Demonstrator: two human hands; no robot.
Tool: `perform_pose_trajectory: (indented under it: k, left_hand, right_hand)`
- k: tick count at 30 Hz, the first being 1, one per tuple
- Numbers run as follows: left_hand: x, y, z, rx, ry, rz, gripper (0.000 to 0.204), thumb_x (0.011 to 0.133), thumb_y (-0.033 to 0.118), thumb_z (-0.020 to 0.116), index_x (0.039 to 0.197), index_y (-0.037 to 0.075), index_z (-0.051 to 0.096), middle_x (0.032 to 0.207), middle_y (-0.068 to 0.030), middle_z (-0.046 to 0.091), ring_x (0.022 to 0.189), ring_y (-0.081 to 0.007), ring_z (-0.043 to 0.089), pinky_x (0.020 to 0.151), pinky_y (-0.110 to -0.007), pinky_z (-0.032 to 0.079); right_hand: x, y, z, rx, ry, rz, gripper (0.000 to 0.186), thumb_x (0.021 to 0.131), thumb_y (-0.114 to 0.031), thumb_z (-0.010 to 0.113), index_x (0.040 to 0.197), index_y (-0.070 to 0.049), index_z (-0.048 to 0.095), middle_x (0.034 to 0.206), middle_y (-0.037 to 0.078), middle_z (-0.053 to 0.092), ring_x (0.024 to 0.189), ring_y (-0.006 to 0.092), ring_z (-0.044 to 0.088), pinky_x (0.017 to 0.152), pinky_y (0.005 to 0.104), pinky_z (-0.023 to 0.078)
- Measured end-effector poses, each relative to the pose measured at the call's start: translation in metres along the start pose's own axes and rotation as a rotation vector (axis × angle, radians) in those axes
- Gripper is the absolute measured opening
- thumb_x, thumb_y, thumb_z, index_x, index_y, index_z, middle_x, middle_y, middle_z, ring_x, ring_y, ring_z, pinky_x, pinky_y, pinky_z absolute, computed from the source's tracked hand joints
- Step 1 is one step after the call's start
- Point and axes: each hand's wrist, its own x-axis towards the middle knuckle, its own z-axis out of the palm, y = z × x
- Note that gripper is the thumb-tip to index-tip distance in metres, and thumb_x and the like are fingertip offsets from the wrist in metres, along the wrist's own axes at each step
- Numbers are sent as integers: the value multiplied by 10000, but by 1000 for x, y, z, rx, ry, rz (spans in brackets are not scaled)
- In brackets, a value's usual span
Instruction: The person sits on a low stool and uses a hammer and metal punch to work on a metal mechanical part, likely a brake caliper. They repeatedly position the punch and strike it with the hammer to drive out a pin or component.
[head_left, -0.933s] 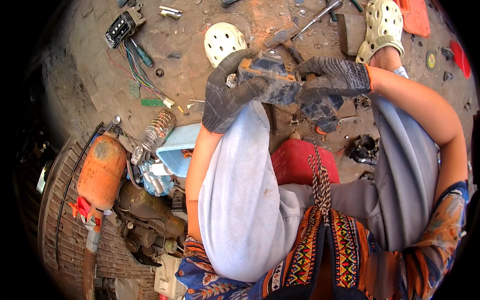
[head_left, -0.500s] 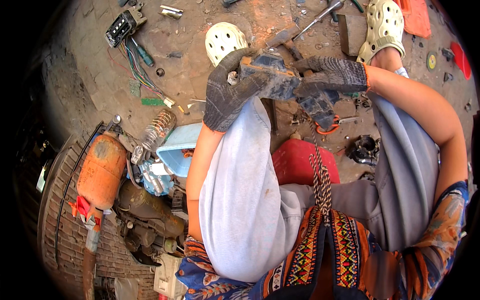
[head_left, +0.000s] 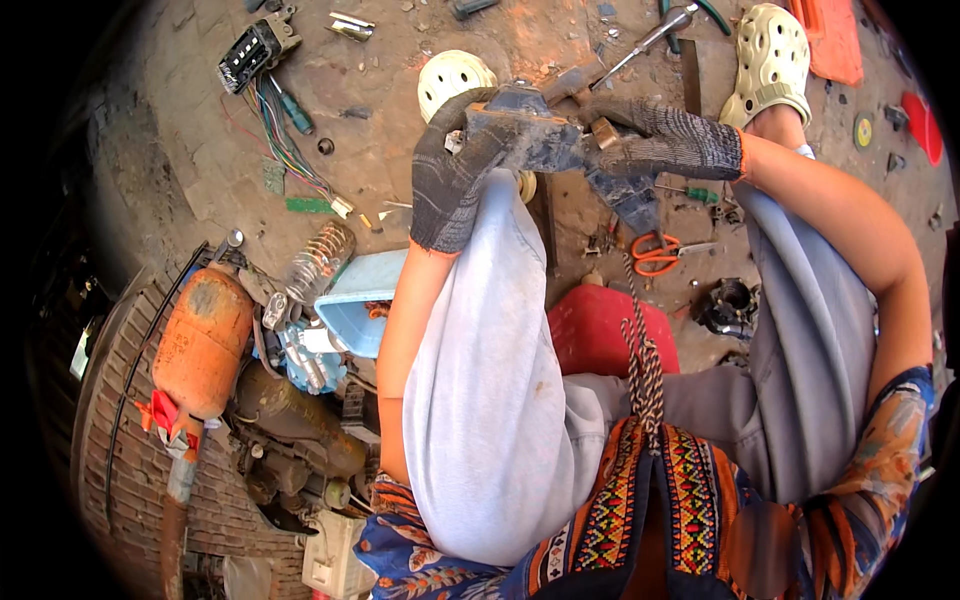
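A dirty dark metal part (head_left: 535, 140) with a rusty edge is held up above my left knee, its lower section (head_left: 625, 198) hanging to the right. My left hand (head_left: 450, 175), in a dark knit glove, is closed on the left end of the part. My right hand (head_left: 662, 142), gloved too, grips the part's right side beside a short rusty cylinder (head_left: 606, 134). Orange-handled scissors (head_left: 655, 254) lie on the ground below the part, with a green screwdriver (head_left: 688, 193) just above them. A hammer (head_left: 565, 85) lies beyond my hands.
Around me are a wired module (head_left: 255, 55), a long metal tool (head_left: 645, 40), a coil spring (head_left: 318, 255), a blue plastic container (head_left: 355, 290), an orange cylinder (head_left: 203, 340), a red container (head_left: 610, 330) and a dark ring-shaped part (head_left: 730, 310). My sandalled feet (head_left: 765, 60) rest on the ground.
Both hands and the metal part have risen slightly in the view and tilted a little. More of the scissors and green screwdriver now shows beneath the part.
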Motion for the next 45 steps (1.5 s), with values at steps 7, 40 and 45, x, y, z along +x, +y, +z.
perform_pose_trajectory:
  k: [7, 40, 45]
  left_hand:
    - [23, -23, -4, -559, 36, -107, 325, 811, 119, 602, 1106, 14, 514, 987, -60, 580, 851, -126, 567, 724, -239, 475]
    - [81, -86, -117, 713, 212, -63, 508, 920, 402, 281, 955, 49, 646, 832, -214, 628, 807, -362, 581, 743, -402, 443]
    - [77, -87, -107, 511, 369, -204, 556, 890, 451, 365, 1003, -41, 599, 991, -153, 613, 854, -217, 590, 743, -313, 463]
  right_hand:
    - [18, 3, 4, -130, 115, -42, 640, 764, -231, 672, 1285, -42, 350, 1237, 103, 456, 1152, 184, 425, 991, 317, 331]
    - [134, 34, -21, -793, 366, 32, 480, 722, -195, 639, 1156, -51, 491, 1125, 173, 520, 1016, 337, 526, 870, 382, 428]
    - [136, 60, -11, -944, 535, -97, 529, 695, -165, 664, 1169, -41, 464, 1158, 165, 495, 1048, 320, 513, 867, 374, 430]
